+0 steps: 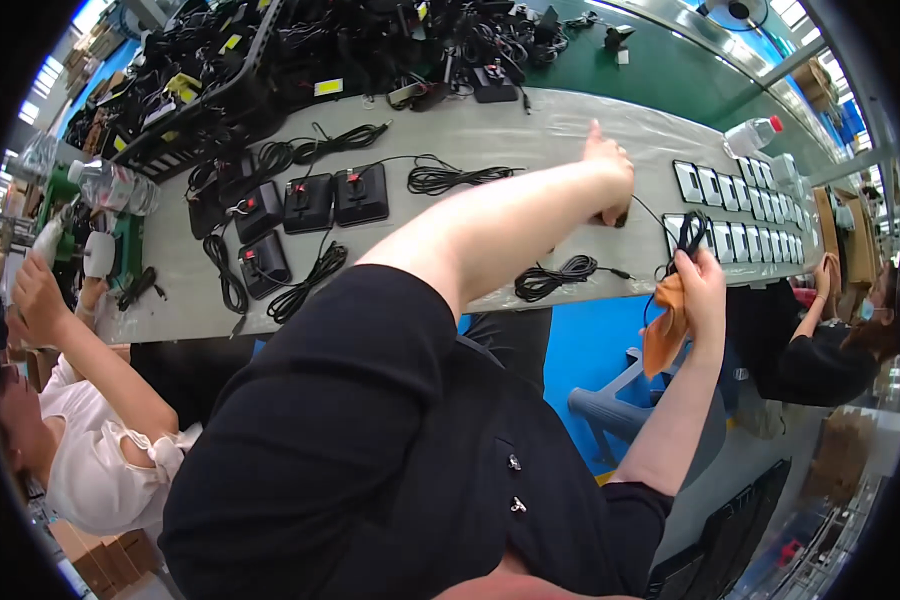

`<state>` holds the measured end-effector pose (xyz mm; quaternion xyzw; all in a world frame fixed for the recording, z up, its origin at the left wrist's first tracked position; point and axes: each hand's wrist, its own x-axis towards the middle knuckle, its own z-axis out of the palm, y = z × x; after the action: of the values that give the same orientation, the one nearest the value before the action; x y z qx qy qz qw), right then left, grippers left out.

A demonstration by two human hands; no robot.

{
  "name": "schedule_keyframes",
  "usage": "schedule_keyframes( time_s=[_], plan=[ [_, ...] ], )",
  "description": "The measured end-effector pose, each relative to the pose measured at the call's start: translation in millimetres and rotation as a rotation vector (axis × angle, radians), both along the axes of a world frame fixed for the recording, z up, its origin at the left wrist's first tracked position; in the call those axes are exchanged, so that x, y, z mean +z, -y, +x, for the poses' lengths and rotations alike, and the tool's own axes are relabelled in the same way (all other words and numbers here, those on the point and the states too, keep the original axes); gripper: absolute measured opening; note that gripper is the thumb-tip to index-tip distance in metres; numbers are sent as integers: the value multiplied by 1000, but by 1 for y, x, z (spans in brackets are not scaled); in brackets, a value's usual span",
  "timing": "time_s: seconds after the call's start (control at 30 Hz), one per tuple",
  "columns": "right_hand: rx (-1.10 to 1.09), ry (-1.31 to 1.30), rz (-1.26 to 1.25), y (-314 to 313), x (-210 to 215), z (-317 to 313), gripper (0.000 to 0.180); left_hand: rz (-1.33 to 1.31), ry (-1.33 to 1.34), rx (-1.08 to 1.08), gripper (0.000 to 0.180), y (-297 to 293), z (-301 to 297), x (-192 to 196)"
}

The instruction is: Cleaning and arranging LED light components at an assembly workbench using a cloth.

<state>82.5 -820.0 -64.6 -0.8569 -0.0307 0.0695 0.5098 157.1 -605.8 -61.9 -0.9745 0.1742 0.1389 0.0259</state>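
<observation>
My left arm stretches across the table. My left hand (610, 162) has one finger pointing out and the others curled. A dark piece (612, 218) shows just under it, mostly covered, so I cannot make out what it is. From there a thin black cable runs to my right hand (703, 285) near the front edge. That hand is closed around an orange cloth (667, 325) and a looped black cable (692, 232). A coiled black cable (560, 277) with a plug lies on the table between my arms.
Several black square devices (360, 193) with cables lie to the left. Rows of flat framed pieces (735, 240) stand at the right, near a red-capped bottle (753, 134). A black crate (185, 120) of cables is at back left. Co-workers (100, 430) sit on both sides.
</observation>
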Motion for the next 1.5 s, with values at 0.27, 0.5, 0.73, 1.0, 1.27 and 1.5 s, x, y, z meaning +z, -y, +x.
schedule_keyframes(
  time_s=[0.27,0.5,0.73,1.0,1.27,1.5],
  plan=[
    [296,628,-922,-145,43,45,21,-12,50,203,79,-145,-40,-6],
    [493,598,-855,-232,16,41,17,-71,87,368,80,-229,-107,0],
    [426,481,-515,-225,27,30,28,-58,139,417,79,-283,-140,3],
    [129,4,626,-115,63,-21,25,-589,215,148,57,-161,-165,46],
    [42,-107,823,-15,26,-105,18,-625,135,16,45,-106,-154,-32],
    [-134,-11,887,30,1,-128,15,-529,25,64,44,-95,-143,-7]
  ],
)
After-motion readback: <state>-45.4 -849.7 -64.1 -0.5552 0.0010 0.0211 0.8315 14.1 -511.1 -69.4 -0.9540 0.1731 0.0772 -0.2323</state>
